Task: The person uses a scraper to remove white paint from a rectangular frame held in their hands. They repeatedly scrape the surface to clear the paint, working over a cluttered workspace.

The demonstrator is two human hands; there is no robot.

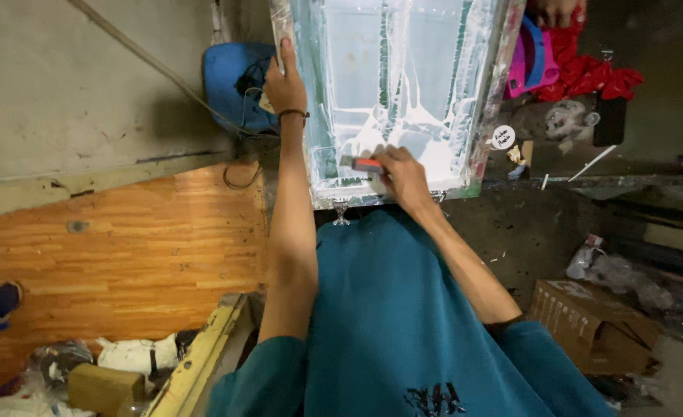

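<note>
The left hand (284, 83) was stretched forward, fingers wrapped on the left edge of the printing screen (392, 85). The right hand (400, 174), arm bent, was clamped on a red-handled squeegee (366, 164) pressed at the screen's near end.

You have two hands in view: the left hand (285, 86) and the right hand (403, 176). There is one screen frame (392, 85), one red-handled tool (366, 164), one blue bag (237, 81), one cardboard box (589, 324), one round sticker (503, 137) and one wristband (293, 114).
</note>
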